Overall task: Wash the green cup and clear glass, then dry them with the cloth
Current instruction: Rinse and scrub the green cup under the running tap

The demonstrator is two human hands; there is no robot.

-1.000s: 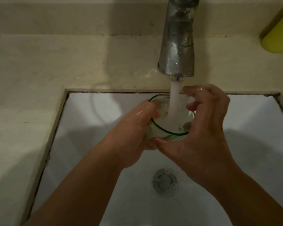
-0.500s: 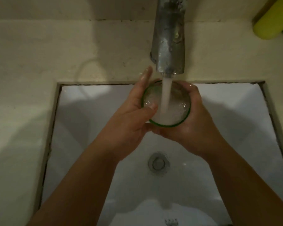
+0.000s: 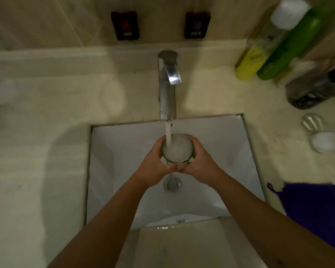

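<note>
From the head view, you have the green cup (image 3: pixel 177 149) cupped in both hands over the sink (image 3: pixel 220 144), upright under the tap's (image 3: pixel 167 86) running stream and brimming with frothy water. Your left hand (image 3: pixel 155 164) and right hand (image 3: pixel 200 163) each wrap a grip round its sides. By my reckoning you're mid-rinse on the first item; I can't pick out the clear glass, and the purple cloth (image 3: pixel 315 211) lies on the counter (image 3: pixel 37 171) to your right, apparently unused.

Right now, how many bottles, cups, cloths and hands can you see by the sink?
Bottles: 2, yellow bottle and green bottle
Cups: 1, green cup
Cloths: 1, purple cloth
Hands: 2, left hand and right hand
Total: 6
</note>
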